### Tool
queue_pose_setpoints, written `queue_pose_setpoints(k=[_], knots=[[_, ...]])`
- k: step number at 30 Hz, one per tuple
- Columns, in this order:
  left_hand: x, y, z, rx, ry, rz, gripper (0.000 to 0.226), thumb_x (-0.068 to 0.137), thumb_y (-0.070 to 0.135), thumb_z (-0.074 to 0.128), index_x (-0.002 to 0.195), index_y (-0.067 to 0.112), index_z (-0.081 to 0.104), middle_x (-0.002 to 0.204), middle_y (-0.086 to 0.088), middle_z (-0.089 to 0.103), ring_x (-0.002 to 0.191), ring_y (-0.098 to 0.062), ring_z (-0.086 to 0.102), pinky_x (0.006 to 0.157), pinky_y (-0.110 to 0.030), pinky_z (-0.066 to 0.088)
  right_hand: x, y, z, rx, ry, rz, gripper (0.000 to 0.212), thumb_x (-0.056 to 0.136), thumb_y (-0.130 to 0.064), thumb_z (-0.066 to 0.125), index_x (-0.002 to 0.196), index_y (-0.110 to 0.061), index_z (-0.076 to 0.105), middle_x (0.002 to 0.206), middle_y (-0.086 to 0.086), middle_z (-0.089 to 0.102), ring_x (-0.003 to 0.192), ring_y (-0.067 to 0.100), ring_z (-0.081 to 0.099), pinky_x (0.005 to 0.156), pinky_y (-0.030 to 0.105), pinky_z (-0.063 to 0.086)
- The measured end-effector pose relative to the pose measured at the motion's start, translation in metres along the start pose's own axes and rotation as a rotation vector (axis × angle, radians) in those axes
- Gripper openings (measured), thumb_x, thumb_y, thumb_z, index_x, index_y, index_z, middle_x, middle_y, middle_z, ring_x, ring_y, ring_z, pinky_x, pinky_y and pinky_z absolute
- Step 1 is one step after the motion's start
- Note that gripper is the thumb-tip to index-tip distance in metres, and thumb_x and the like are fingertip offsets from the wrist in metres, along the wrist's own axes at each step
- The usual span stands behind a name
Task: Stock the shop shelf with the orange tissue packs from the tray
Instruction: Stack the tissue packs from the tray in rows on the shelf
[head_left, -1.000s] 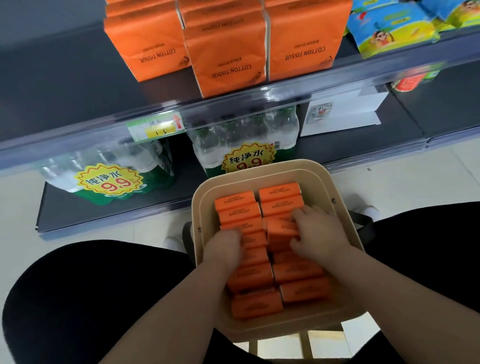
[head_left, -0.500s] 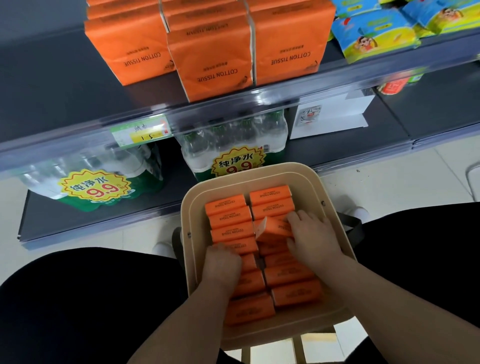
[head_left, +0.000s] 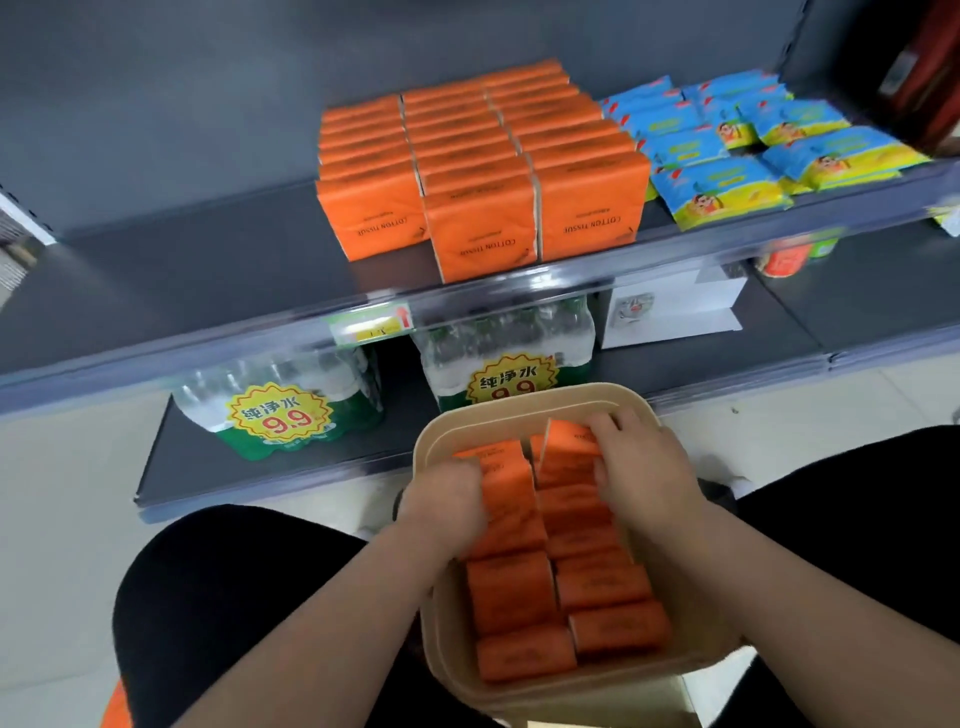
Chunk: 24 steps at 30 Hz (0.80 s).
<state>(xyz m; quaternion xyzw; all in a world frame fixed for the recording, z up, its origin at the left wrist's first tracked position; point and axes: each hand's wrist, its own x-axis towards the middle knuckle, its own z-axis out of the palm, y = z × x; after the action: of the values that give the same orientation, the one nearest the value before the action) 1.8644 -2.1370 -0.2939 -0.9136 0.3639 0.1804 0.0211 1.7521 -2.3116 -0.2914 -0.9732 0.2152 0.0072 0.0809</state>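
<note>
Gathering a handful of small orange plastic-wrapped tissue packs (head_left: 519, 592) out of the beige square plastic tray (head_left: 519, 402).

At the tray's left column the left hand (head_left: 447, 499) curls down over several packs, its fingertips hidden. At the tray's far right end the right hand (head_left: 644, 467) has its fingers (head_left: 608, 422) slightly spread, pinching a tilted pack (head_left: 566, 449) against the thumb. This looks like the pickup step. Next, the batch must clear the tray's rim and travel up and beyond the tray to the dark grey metal shelf (head_left: 208, 260), beside the standing orange rows (head_left: 478, 171).
</note>
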Motion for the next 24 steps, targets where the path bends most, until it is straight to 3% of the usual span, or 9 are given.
queue_pose_setpoints(k=[4, 9, 14, 20, 24], knots=[[-0.013, -0.011, -0.051, -0.097, 0.21, -0.031, 0.02, 0.085, 0.021, 0.05, 0.102, 0.013, 0.056, 0.103, -0.006, 0.062, 0.093, -0.025, 0.062, 0.074, -0.035, 0.049, 0.004, -0.009, -0.043, -0.002, 0.163, -0.017, 0.041, 0.089, -0.023, 0.049, 0.13, -0.026, 0.045, 0.119, 0.002, 0.051, 0.11, 0.025, 0.05, 0.09, 0.041, 0.039], [-0.022, -0.021, -0.112, -0.186, 0.445, -0.033, 0.027, 0.09, 0.014, 0.047, 0.115, 0.012, 0.054, 0.111, -0.012, 0.061, 0.101, -0.03, 0.059, 0.076, -0.036, 0.044, 0.01, -0.022, -0.086, 0.021, 0.288, -0.018, 0.043, 0.088, -0.021, 0.051, 0.13, -0.028, 0.043, 0.119, 0.001, 0.049, 0.113, 0.024, 0.049, 0.091, 0.04, 0.035], [-0.012, -0.049, -0.173, -0.248, 0.67, -0.178, 0.032, 0.09, 0.012, 0.046, 0.122, 0.009, 0.051, 0.116, -0.017, 0.06, 0.107, -0.036, 0.056, 0.08, -0.039, 0.044, 0.031, -0.027, -0.126, 0.074, 0.334, -0.037, 0.045, 0.089, -0.017, 0.053, 0.132, -0.027, 0.044, 0.124, 0.002, 0.049, 0.118, 0.026, 0.046, 0.093, 0.043, 0.035], [0.033, -0.073, -0.216, -0.036, 0.684, -0.299, 0.035, 0.088, 0.005, 0.047, 0.123, 0.007, 0.05, 0.115, -0.017, 0.059, 0.118, -0.033, 0.043, 0.08, -0.041, 0.043, 0.067, -0.034, -0.154, 0.054, 0.366, -0.076, 0.053, 0.085, -0.013, 0.058, 0.134, -0.027, 0.044, 0.123, 0.004, 0.047, 0.119, 0.027, 0.042, 0.091, 0.043, 0.033], [0.065, -0.076, -0.219, 0.035, 0.657, -0.285, 0.031, 0.086, 0.002, 0.049, 0.117, 0.008, 0.05, 0.108, -0.013, 0.06, 0.113, -0.031, 0.043, 0.074, -0.039, 0.04, 0.079, -0.038, -0.159, 0.042, 0.39, -0.119, 0.052, 0.086, -0.013, 0.058, 0.134, -0.029, 0.044, 0.123, 0.001, 0.047, 0.119, 0.025, 0.042, 0.091, 0.043, 0.031]])
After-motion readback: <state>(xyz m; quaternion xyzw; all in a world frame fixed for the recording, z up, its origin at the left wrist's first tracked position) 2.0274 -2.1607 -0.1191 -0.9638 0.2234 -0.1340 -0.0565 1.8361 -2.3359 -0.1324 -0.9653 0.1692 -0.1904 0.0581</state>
